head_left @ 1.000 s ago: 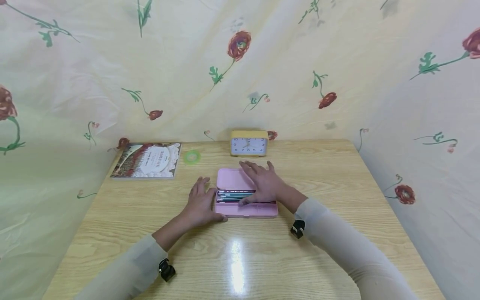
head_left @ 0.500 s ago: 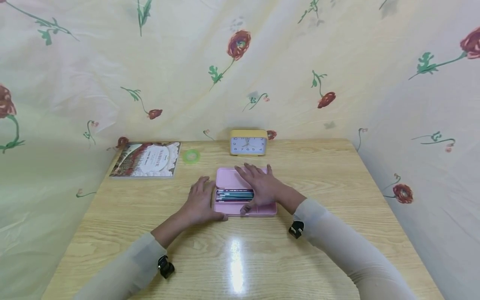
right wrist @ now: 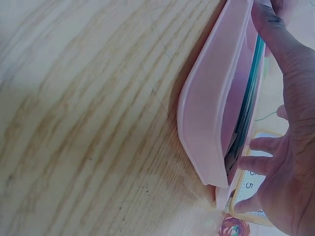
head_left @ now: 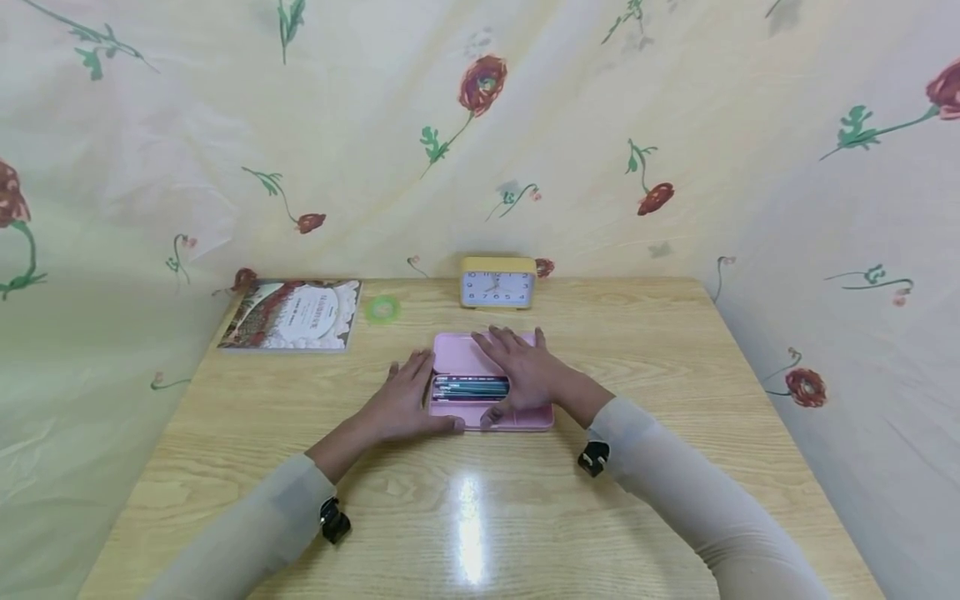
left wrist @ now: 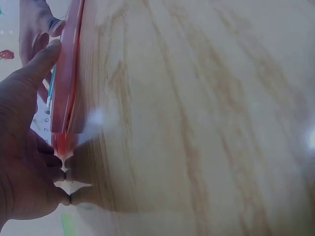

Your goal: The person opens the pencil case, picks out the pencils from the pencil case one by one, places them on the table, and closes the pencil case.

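Note:
A pink pencil case (head_left: pixel 457 415) lies with its lid (head_left: pixel 457 354) laid back on the table. Several pencils (head_left: pixel 468 388), dark and teal, fill its rear compartment. My left hand (head_left: pixel 405 404) is at the case's left end, the thumb on the front rim and the fingers fairly straight along the side; in the left wrist view the fingertips are down by the table. Spread across the right part of case and lid is my right hand (head_left: pixel 528 375), its thumb near the front rim. It hides the right ends of the pencils.
A yellow alarm clock (head_left: pixel 497 283) stands behind the case, near the flowered curtain (head_left: pixel 360 125). At the back left lie a book (head_left: pixel 292 315) and a round green roll (head_left: pixel 383 309), perhaps tape. The wooden table (head_left: pixel 600 517) extends around them.
My right thumb has come forward from the pencils to near the front rim. My left fingers have moved in closer against the case's left side. The case stays in place.

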The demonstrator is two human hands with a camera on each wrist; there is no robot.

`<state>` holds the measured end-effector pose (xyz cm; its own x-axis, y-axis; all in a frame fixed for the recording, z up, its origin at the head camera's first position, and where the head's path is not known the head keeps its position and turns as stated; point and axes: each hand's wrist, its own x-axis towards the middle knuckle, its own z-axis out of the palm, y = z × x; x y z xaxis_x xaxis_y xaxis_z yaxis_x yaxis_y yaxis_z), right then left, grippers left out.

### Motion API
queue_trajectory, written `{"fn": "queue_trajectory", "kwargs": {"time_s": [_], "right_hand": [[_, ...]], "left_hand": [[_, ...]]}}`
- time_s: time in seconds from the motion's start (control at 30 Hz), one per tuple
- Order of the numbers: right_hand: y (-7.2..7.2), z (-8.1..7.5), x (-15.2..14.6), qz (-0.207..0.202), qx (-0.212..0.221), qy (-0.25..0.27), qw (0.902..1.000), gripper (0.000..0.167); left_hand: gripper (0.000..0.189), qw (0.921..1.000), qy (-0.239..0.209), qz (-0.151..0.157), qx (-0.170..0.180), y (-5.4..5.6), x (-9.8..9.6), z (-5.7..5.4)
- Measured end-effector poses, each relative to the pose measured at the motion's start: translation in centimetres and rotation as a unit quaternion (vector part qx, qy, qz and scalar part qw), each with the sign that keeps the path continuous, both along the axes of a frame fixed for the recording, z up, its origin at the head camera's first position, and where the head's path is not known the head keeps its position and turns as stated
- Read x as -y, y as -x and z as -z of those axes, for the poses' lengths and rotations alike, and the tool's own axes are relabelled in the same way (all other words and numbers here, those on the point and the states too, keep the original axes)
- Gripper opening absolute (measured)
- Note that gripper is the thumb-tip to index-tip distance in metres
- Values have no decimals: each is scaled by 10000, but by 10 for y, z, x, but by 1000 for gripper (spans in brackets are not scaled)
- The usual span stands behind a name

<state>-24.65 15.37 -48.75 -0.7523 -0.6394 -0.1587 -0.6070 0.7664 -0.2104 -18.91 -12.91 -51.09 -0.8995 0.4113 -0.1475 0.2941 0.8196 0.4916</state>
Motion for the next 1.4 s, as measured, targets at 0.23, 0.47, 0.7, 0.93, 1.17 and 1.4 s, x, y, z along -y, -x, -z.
{"fn": "queue_trajectory", "kwargs": {"time_s": [0.23, 0.47, 0.7, 0.93, 1.17, 1.4], "right_hand": [[0, -3, -1, 40, 164, -17, 9999, 147], [-4, -2, 1, -215, -259, 242, 9991, 106], [-17, -8, 11, -449, -501, 818, 9944, 28], [-22, -12, 15, -402, -618, 721, 9947, 15], [-25, -17, 19, -651, -1056, 375, 9916, 12], [-30, -17, 25, -1028, -1898, -374, 9757, 14]], "left_hand": [[143, 9998, 195, 23, -1, 1, -1, -3], [142, 9998, 183, -4, 15, 0, -2, -7], [142, 9998, 196, -35, 87, 1, -2, -6], [143, 9999, 149, 3, 54, 1, -1, -6], [144, 9999, 78, 2, 74, 2, -1, -5], [145, 9998, 99, -55, 154, 2, -1, -5]]}}
